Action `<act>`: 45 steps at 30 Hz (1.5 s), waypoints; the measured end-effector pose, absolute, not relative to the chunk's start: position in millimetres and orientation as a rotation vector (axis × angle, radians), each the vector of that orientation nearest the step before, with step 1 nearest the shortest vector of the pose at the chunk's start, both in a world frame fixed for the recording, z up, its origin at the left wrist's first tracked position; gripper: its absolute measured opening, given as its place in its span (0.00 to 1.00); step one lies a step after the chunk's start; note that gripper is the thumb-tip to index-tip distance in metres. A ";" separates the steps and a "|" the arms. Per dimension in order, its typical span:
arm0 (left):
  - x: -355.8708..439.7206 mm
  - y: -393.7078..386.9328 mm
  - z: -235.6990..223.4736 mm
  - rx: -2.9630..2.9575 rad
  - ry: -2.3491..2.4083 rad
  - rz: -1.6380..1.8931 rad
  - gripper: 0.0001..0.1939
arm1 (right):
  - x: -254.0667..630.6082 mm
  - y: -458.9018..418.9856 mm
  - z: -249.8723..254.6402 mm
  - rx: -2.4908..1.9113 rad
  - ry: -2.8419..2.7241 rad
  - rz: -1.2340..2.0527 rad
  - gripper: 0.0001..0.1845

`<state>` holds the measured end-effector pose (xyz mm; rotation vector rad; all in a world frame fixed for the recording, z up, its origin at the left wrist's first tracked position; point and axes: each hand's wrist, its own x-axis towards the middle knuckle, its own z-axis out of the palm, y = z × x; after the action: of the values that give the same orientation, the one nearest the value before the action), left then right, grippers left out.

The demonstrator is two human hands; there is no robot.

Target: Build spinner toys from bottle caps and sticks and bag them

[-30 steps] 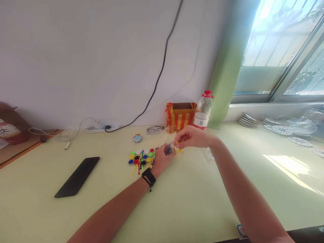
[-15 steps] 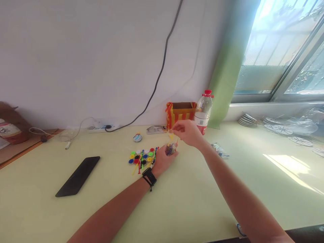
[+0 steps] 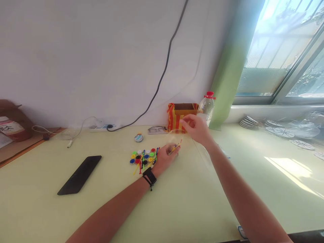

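My left hand (image 3: 165, 158), a black band on its wrist, is closed around small coloured plastic sticks (image 3: 175, 147), with yellow and red ends showing. Clear plastic (image 3: 174, 135) seems to surround them; whether it is a bag or a cup I cannot tell. Up and to the right, my right hand (image 3: 196, 129) has thumb and forefinger curled close together near the clear plastic; what they hold, if anything, does not show. Beside my left hand lie round coloured discs (image 3: 137, 161) in rows, with arrow-tipped plastic sticks (image 3: 143, 158) across them.
Behind the hands stand a red-and-yellow striped basket (image 3: 172, 118) and a red-capped bottle (image 3: 208, 105). Folded glasses (image 3: 157, 129) and a small round tin (image 3: 138, 137) lie near the wall. At left is a black phone-like slab (image 3: 79, 175); patterned discs (image 3: 302, 144) lie at right.
My right hand has moved right and slightly up, away from my left hand. The yellow piece that hung below its fingers now shows lower, at my left hand. The view has shifted slightly.
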<state>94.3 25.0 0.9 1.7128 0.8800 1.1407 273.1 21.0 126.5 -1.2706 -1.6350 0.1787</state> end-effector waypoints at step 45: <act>54.8 -9.2 16.3 1.320 0.939 1.205 0.16 | 266.2 -28.6 22.8 -0.982 -1.356 1.262 0.10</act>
<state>54.8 -9.2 16.3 1.3199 0.9390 1.2055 266.2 -28.6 22.8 -0.9815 -1.3558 1.2618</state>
